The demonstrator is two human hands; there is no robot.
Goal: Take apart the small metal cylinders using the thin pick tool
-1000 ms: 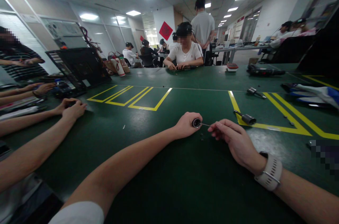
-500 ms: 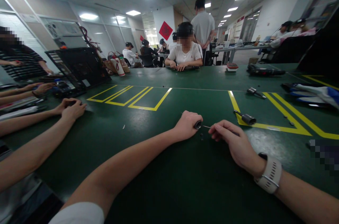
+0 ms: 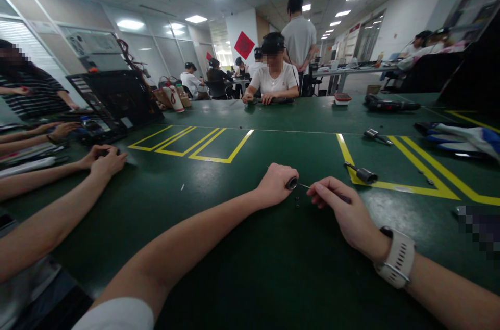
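1. Left hand (image 3: pixel 276 184) is clamped round a small round part (image 3: pixel 291 182), low over the green table (image 3: pixel 234 246).
2. Right hand (image 3: pixel 344 213) pinches a thin tool (image 3: pixel 303 186), tip at the part (the contact is too small to read).
3. Risk: a slip sends the tip into the left fingers.
4. Tiny screws (image 3: pixel 297 201) lie loose below; a nudge could scatter them.

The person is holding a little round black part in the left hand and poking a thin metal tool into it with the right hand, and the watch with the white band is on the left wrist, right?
Not quite. The white-banded watch is on the right wrist, as the head view shows. The rest holds: the left hand holds the little round black part, and the right hand points the thin metal tool into it.
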